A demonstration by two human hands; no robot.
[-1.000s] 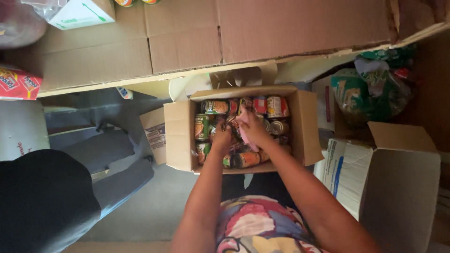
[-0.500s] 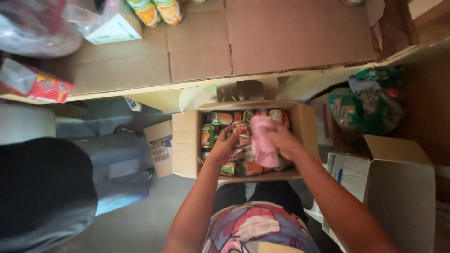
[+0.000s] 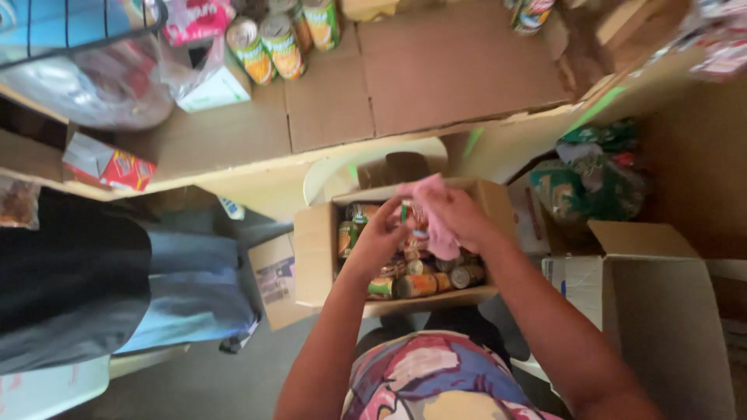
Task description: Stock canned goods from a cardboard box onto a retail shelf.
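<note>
Above the box (image 3: 315, 257) of cans (image 3: 420, 285), right hand (image 3: 459, 218) grips a pink cloth (image 3: 436, 222) closed; left hand (image 3: 381, 237) pinches a can (image 3: 411, 222) beside it, wiping underway, many cans left.

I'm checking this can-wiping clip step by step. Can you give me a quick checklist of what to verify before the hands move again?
1. Can held above the box: ok, left hand is on it.
2. Pink cloth in right hand: ok.
3. Cloth touching the can: ok, pressed against it.
4. Grip firm: cannot tell, fingers partly hidden.
5. Free slot in the box for it: cannot tell, hands cover the middle.
6. Box sitting level: ok.
</note>
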